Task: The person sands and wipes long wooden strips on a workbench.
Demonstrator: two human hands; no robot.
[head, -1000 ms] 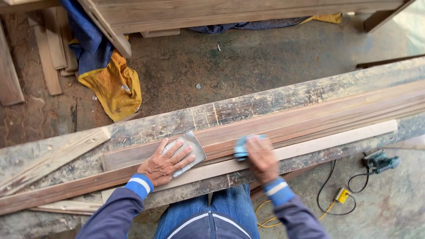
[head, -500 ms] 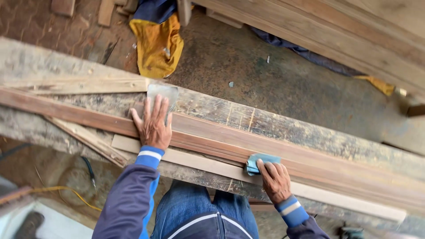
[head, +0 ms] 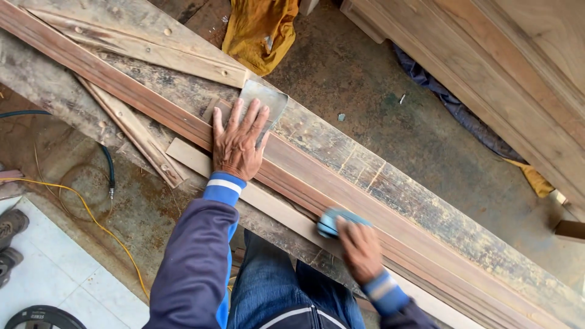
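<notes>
My left hand (head: 237,143) lies flat, fingers spread, on a grey sheet of sandpaper (head: 263,100) that rests on a long reddish moulded wooden strip (head: 140,97). My right hand (head: 359,250), blurred by motion, grips a small light-blue sanding pad (head: 330,221) against the near edge of the same strip. A paler flat batten (head: 189,155) runs alongside the strip on its near side. All of this rests on a wide weathered plank (head: 378,176) running diagonally across the view.
A yellow cloth (head: 259,30) and a blue cloth (head: 451,103) lie on the concrete floor beyond the plank. Large timber pieces (head: 506,67) fill the upper right. A yellow cable (head: 91,213) and a dark hose (head: 109,164) lie at the left, near shoes (head: 9,240).
The view has swung round, so the plank now runs steeply from upper left to lower right. My left hand stays on the sandpaper. My right hand has slid the blue pad along the strip's edge.
</notes>
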